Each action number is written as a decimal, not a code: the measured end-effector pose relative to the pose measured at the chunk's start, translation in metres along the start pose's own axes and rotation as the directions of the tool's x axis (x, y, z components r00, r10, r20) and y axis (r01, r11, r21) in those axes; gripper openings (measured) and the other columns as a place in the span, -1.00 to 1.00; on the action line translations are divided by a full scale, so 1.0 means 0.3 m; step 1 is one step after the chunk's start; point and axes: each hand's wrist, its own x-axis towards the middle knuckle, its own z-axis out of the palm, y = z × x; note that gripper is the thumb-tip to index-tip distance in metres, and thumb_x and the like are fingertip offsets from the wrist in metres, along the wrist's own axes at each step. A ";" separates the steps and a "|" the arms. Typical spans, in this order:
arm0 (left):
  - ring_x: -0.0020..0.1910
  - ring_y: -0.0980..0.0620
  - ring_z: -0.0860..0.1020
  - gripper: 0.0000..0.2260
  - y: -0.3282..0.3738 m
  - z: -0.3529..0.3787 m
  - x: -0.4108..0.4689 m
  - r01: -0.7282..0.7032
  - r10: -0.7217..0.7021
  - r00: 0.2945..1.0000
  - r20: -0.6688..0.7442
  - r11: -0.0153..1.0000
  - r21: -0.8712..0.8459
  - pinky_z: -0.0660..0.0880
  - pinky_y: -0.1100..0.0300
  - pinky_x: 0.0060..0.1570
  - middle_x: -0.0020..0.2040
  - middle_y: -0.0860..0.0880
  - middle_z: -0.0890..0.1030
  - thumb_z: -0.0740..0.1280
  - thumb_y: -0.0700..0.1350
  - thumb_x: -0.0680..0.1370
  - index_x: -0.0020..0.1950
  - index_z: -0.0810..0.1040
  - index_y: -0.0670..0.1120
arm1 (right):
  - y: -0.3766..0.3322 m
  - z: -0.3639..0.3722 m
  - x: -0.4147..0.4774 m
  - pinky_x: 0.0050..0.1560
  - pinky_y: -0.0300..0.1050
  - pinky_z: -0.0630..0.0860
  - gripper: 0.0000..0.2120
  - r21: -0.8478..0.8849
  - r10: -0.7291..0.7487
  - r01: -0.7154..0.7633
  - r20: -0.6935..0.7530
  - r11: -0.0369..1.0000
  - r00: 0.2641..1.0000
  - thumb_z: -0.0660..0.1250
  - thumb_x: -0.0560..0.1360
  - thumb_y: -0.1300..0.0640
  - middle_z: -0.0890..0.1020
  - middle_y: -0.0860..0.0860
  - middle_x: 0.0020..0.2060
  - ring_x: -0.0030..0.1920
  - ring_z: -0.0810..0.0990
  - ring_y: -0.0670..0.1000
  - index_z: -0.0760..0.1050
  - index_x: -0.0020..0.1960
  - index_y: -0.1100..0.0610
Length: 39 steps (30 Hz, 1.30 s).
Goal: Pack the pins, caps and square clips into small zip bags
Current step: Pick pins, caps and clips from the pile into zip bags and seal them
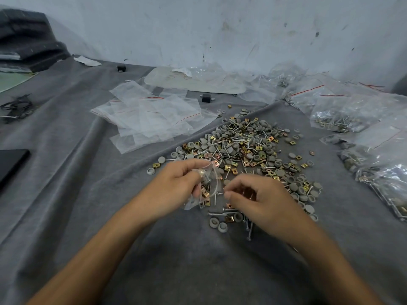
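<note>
Left of the pile point(242, 146) lie empty bags point(149, 119). At the pile's near edge our left hand point(176, 186) has its grip closed on a part-filled zip bag point(207, 190), and just beside it our right hand point(255, 201) curls its grip round what look like copper square clips point(246, 192). We judge the bag's mouth may sag shut under that pinch, so clips would miss and drop among the loose pins point(222, 213) and caps point(213, 222); tilting it could spill what it holds.

Bare cloth point(72, 172) left, seemingly; bags point(374, 155) right
</note>
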 end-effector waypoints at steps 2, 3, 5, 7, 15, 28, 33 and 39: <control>-0.44 0.14 0.42 -0.64 -0.007 -0.010 0.003 0.004 -0.005 1.000 -0.027 1.000 -0.021 0.35 0.31 -0.44 -0.41 0.02 0.57 0.19 -0.23 0.62 0.11 0.66 0.18 | -0.008 0.005 -0.003 -0.12 -0.35 0.43 -0.94 -0.096 -0.017 0.024 0.076 0.995 0.997 0.47 0.50 -0.03 0.62 -0.13 -0.22 -0.05 0.55 -0.15 0.65 -0.11 -0.07; -0.44 0.13 0.42 -0.65 -0.009 -0.015 0.007 0.015 -0.017 0.998 -0.062 0.999 -0.036 0.34 0.30 -0.43 -0.40 0.01 0.57 0.19 -0.22 0.61 0.11 0.68 0.16 | -0.012 0.009 -0.005 -0.10 -0.37 0.39 -0.91 -0.114 -0.030 0.041 0.095 0.993 0.995 0.49 0.48 -0.07 0.61 -0.16 -0.23 -0.03 0.53 -0.16 0.65 -0.12 -0.06; -0.49 0.14 0.37 -0.65 -0.005 -0.028 0.016 0.029 -0.044 0.985 -0.169 0.995 -0.092 0.29 0.32 -0.49 -0.45 0.02 0.52 0.19 -0.23 0.59 0.08 0.72 0.08 | -0.018 0.017 -0.008 -0.06 -0.38 0.29 -0.85 -0.130 -0.049 0.065 0.119 0.989 0.992 0.51 0.43 -0.14 0.56 -0.24 -0.23 0.00 0.49 -0.20 0.65 -0.11 -0.08; -0.55 0.17 0.30 -0.64 0.009 -0.049 0.024 0.038 -0.092 0.958 -0.272 0.979 -0.198 0.23 0.34 -0.57 -0.50 0.05 0.47 0.18 -0.28 0.56 -0.01 0.76 -0.01 | -0.017 0.024 -0.009 -0.01 -0.32 0.27 -0.82 -0.161 -0.061 0.080 0.124 0.984 0.990 0.52 0.42 -0.16 0.52 -0.24 -0.22 0.02 0.46 -0.22 0.64 -0.08 -0.10; -0.56 0.20 0.43 -0.73 0.054 -0.221 0.029 0.076 -0.234 0.968 -0.094 0.627 -0.776 0.32 0.38 -0.56 -0.45 0.09 0.53 0.08 -0.27 0.53 0.01 0.56 -0.09 | 0.004 0.030 -0.009 0.21 -0.12 0.31 -0.85 -0.326 -0.004 0.048 0.135 0.944 0.991 0.37 0.53 -0.17 0.50 -0.22 -0.09 0.04 0.37 -0.17 0.59 0.03 -0.15; -0.46 0.18 0.38 -0.79 0.036 -0.298 0.013 -0.061 -0.144 0.978 -0.148 0.483 -0.873 0.54 0.02 0.14 -0.45 0.13 0.38 0.30 -0.22 0.35 -0.11 0.68 -0.07 | -0.027 0.042 -0.015 0.28 -0.12 0.25 -0.89 -0.403 -0.024 0.110 0.212 0.909 0.977 0.27 0.60 -0.06 0.49 -0.22 -0.07 0.06 0.39 -0.14 0.54 -0.05 -0.10; -0.35 0.18 0.45 -0.63 0.053 -0.266 0.026 -0.269 0.005 0.854 -0.521 0.860 -0.432 0.38 0.35 -0.22 -0.21 0.02 0.56 0.15 -0.29 0.55 -0.12 0.74 -0.06 | -0.037 0.053 -0.024 0.25 -0.12 0.25 -0.88 -0.445 -0.014 0.112 0.219 0.889 0.976 0.11 0.67 -0.04 0.34 -0.21 -0.03 0.03 0.24 -0.15 0.35 -0.03 -0.14; -0.40 0.16 0.44 -0.72 0.041 -0.128 0.005 -0.184 0.178 0.945 -0.276 0.983 0.004 0.42 0.37 -0.30 -0.45 0.07 0.53 0.24 -0.21 0.55 0.08 0.69 0.03 | -0.031 0.042 -0.013 -0.04 -0.07 0.37 -0.86 -0.279 -0.024 0.054 0.109 0.959 0.994 0.12 0.69 0.07 0.44 -0.16 -0.15 -0.08 0.39 -0.10 0.31 -0.05 -0.08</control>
